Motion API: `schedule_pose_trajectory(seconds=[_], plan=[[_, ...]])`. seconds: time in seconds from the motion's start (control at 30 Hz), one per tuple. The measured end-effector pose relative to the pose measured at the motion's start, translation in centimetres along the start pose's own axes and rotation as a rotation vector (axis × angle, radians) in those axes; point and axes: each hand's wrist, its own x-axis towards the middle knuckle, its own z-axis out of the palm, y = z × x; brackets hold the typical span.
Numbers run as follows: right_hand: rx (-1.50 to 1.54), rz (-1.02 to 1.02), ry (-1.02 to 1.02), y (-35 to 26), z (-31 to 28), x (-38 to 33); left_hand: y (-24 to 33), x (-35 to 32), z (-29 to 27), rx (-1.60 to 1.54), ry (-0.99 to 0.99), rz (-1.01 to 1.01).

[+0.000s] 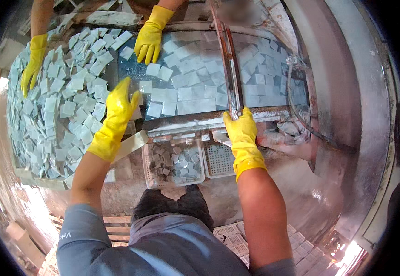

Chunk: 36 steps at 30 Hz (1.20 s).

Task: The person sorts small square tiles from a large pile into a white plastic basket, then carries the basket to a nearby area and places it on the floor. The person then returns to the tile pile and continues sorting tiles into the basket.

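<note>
The left hand, in a yellow rubber glove, lies flat with fingers spread on the heap of small pale grey-blue square tiles that covers the left part of the wet tabletop; it grips nothing. The right hand, also in a yellow glove, is closed on the near end of a long narrow metal bar that runs from the near edge of the tabletop toward the far side, across a flatter layer of the same tiles on the right. The two hands are well apart.

Just near the tabletop's edge, between the forearms, stand two white perforated plastic baskets; the left one holds grey tile pieces. On the far side, another person's two yellow-gloved hands rest on the tiles.
</note>
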Motion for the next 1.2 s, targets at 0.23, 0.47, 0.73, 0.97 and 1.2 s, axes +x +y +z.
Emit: schedule_pose_trajectory(seconds=[0.23,0.47,0.73,0.97,1.2], plan=[[0.046,0.007,-0.030,-0.3,-0.2,0.0,2.2,-1.2,0.4,0.007,-0.272,0.044],[0.035,0.006,0.016,-1.4,-0.9,-0.2,-0.7,0.4,3.4,-0.108,-0.240,0.207],[0.018,-0.005,0.039,-0.7,-0.1,-0.3,-3.7,4.8,-2.9,-0.686,-0.199,-0.417],[0.021,0.000,0.006,-0.7,-0.6,-0.2,-2.5,9.8,3.2,0.128,-0.100,-0.030],[0.057,-0.033,0.040,-0.1,0.0,0.2,3.1,6.2,4.7,0.049,-0.373,0.033]])
